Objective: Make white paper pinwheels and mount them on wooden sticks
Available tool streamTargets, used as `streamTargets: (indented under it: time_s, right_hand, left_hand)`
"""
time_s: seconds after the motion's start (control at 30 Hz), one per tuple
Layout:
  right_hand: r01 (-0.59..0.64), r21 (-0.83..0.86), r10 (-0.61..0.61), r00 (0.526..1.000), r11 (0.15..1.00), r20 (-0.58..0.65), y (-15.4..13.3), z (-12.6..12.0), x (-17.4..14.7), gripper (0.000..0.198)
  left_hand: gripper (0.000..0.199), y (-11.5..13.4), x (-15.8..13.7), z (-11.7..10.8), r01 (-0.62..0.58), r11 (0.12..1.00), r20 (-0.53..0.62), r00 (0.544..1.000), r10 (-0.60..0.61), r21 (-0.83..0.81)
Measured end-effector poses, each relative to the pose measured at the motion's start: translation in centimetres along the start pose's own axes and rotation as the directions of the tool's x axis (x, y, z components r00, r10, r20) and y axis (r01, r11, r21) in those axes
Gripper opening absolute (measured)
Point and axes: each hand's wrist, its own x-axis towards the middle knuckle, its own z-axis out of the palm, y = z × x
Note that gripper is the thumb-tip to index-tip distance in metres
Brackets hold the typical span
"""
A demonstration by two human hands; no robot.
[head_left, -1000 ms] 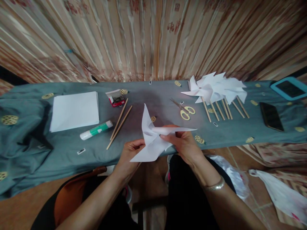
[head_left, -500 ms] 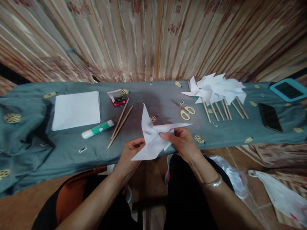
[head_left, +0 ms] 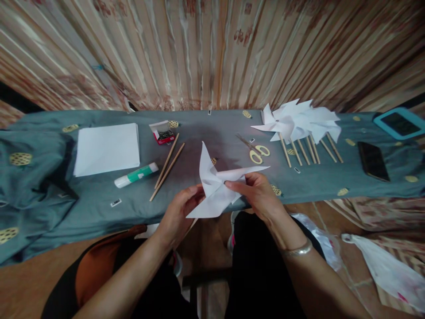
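— Any writing you can read on the things here?

— None that is legible; the glue stick [head_left: 136, 174] has a green band on a white body, but any print on it is too small to tell; the little red box [head_left: 162, 133] stands with its white lid flap open, and dark small clips show inside it.

— And the hands?

— Both are on the paper pinwheel [head_left: 217, 186], held just over the near edge of the table [head_left: 83, 199]; the left hand [head_left: 181, 212] has its fingers closed on the lower left blade; the right hand [head_left: 260, 195] pinches the folded tips together at the centre, thumb and forefinger clamped on the paper.

— What lies around?

— A stack of white paper [head_left: 106, 148] at the left; two wooden sticks [head_left: 168, 166] beside the glue stick; yellow-handled scissors [head_left: 255, 153] beyond the right hand; a row of finished pinwheels [head_left: 300, 122] on sticks at the far right; a dark phone [head_left: 373, 160] near them, screen blank; a tablet [head_left: 400, 123] in a blue case at the table's right end.
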Motion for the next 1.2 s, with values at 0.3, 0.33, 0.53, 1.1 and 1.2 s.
streamTargets:
  time_s: [0.3, 0.33, 0.53, 1.1, 1.2]
  right_hand:
    - [0.129, -0.154, -0.122, 0.991, 0.980, 0.057, 0.0, 0.6, -1.1, 0.031]
    - [0.137, -0.166, -0.128, 0.990, 0.977, 0.064, 0.0, 0.7, -1.1, 0.031]
    - [0.146, -0.194, -0.134, 0.988, 0.970, 0.074, -0.3, 1.0, -1.4, 0.030]
    - [0.138, -0.179, -0.113, 0.984, 0.974, 0.139, -0.4, 0.6, -1.5, 0.027]
    - [0.114, -0.178, -0.090, 0.986, 0.977, 0.141, -0.3, 0.5, -1.5, 0.030]
  left_hand:
    - [0.042, -0.5, -0.1, 0.2, -0.053, 0.958, 0.028, 0.999, 0.047, 0.283]
    - [0.039, -0.6, 0.0, 0.3, -0.051, 0.954, 0.007, 0.999, 0.051, 0.294]
    - [0.031, -0.7, 0.3, 0.4, -0.133, 0.930, -0.002, 0.990, 0.142, 0.342]
    - [0.024, -0.8, 0.7, 0.6, -0.190, 0.905, -0.002, 0.979, 0.206, 0.381]
    - [0.024, -0.8, 0.7, 0.6, -0.203, 0.895, 0.006, 0.976, 0.218, 0.397]
